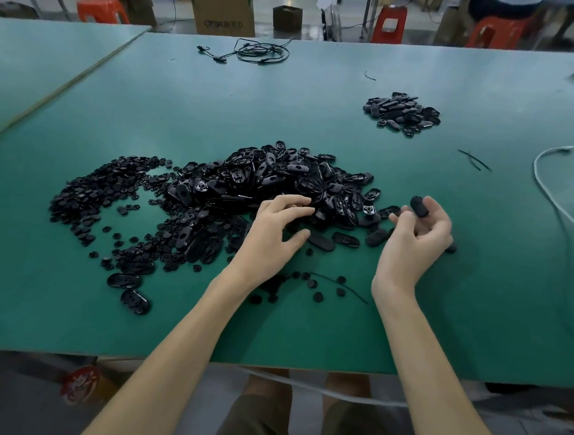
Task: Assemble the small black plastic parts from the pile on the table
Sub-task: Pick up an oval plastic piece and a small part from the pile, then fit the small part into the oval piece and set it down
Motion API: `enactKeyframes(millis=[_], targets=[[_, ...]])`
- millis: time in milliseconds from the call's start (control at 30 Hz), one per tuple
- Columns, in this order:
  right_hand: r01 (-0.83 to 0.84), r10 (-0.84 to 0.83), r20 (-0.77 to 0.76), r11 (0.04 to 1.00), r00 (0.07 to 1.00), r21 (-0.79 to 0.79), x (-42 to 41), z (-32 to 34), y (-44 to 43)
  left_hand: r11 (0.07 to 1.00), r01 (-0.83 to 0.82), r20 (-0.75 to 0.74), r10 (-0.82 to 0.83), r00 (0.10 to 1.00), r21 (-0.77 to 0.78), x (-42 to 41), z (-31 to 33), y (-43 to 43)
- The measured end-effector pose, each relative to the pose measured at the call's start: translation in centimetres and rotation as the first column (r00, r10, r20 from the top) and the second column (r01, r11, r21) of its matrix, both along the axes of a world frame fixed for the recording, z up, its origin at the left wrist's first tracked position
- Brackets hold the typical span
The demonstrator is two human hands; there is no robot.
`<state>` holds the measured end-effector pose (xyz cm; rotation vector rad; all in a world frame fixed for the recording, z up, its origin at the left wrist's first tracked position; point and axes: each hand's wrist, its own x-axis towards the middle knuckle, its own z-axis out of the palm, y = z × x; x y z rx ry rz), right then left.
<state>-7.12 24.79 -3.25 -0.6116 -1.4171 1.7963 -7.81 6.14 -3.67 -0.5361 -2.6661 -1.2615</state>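
right hand (418,238) palm up, fingertips pinching 1 black oval part (419,206), left hand (277,230) just left of it, fingers spread loose on main pile (264,181), smaller pile (402,113) well beyond, green table (304,328)

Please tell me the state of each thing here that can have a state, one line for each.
Large pile: loose, heaped.
Left hand: fingers spread on that heap, grips nothing visible.
Right hand: pinches one black part at its fingertips.
Small pile: loose, set apart at the far right.
Black cable: loosely coiled.
White cable: uncoiled, lying along the right side.
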Motion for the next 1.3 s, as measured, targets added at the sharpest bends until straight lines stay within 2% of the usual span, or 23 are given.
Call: enactKeyframes(millis=[100,300,467,633,700,767,867,967,1033,1133,1233,1300], targets=[[0.008,-0.01,0.017,0.995,1.0,0.1,0.3,0.0,-0.4,0.999,0.006,-0.002,-0.006,1.0,-0.042,-0.1,0.0,0.0],[0.059,-0.061,0.022,0.994,0.998,0.097,0.7,0.4,-0.3,0.98,0.077,-0.044,-0.087,0.995,-0.186,0.1,-0.3,0.4],[0.061,-0.063,0.009,0.99,0.998,0.129,0.9,0.6,-0.3,0.967,0.062,-0.043,-0.075,0.996,-0.247,-0.2,-0.6,0.4],[-0.117,0.107,0.05,0.947,0.993,0.3,1.0,0.3,-1.0,0.985,0.033,-0.074,-0.046,0.996,-0.169,-0.1,-0.6,0.3],[-0.214,0.196,0.088,0.898,0.977,0.383,1.0,0.1,-1.2,0.999,0.008,-0.097,-0.011,0.995,-0.036,0.0,-0.4,0.2],[-0.312,0.284,0.131,0.841,0.95,0.442,0.9,0.1,-1.4,0.983,-0.037,-0.088,0.053,0.995,0.178,0.1,0.0,0.0],[-0.498,0.461,0.207,0.709,0.863,0.5,0.9,-0.1,-1.6,0.872,-0.173,0.04,0.174,0.984,0.459,0.1,0.5,-0.3],[-0.644,0.588,0.312,0.52,0.746,0.561,0.9,-0.4,-2.0,0.728,-0.241,0.164,0.177,0.971,0.642,0.0,0.6,-0.4],[-0.684,0.599,0.389,0.405,0.7,0.606,0.8,-0.6,-2.0,0.679,-0.26,0.194,0.173,0.966,0.687,-0.2,0.6,-0.5],[-0.695,0.576,0.463,0.28,0.674,0.663,0.7,-0.9,-1.9,0.677,-0.281,0.21,0.188,0.96,0.68,-0.4,0.4,-0.7],[-0.698,0.548,0.517,0.186,0.658,0.692,0.7,-1.0,-2.0,0.704,-0.243,0.199,0.146,0.969,0.668,-0.3,0.2,-0.7],[-0.695,0.537,0.527,0.166,0.659,0.7,0.7,-1.1,-2.0,0.733,-0.217,0.183,0.128,0.975,0.645,-0.1,0.2,-0.7]])
